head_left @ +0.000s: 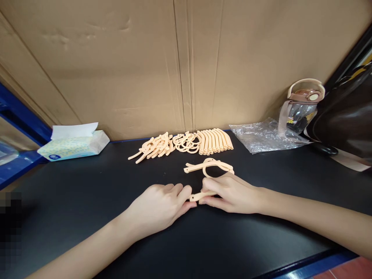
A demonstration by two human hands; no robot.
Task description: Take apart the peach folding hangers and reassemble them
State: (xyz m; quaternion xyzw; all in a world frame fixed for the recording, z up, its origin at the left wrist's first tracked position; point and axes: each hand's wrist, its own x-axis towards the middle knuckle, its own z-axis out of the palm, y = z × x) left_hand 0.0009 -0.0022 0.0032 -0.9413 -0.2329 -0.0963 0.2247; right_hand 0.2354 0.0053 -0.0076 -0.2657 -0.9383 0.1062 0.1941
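Low over the black tabletop, my right hand (228, 192) pinches a cream curved plastic strip (200, 195) whose end has a small hole. My left hand (167, 203) is closed at that same end, fingertips against it; whether it grips a second piece is hidden behind the fingers. Just beyond my right hand lie several loose cream pieces: a straight-ended strip (194, 167) and a ring-like curved piece (206, 170), overlapping. Farther back are a heap of curved pieces (158, 145), a pile of rings (186, 142) and a neat row of bent strips (215, 140).
A tissue pack (75, 147) lies at the back left. At the back right, a clear plastic bag (261, 135) lies by a drinking bottle (302, 110) with a strap. A cardboard wall (130, 77) closes off the rear, and a blue frame (23, 120) stands at the left.
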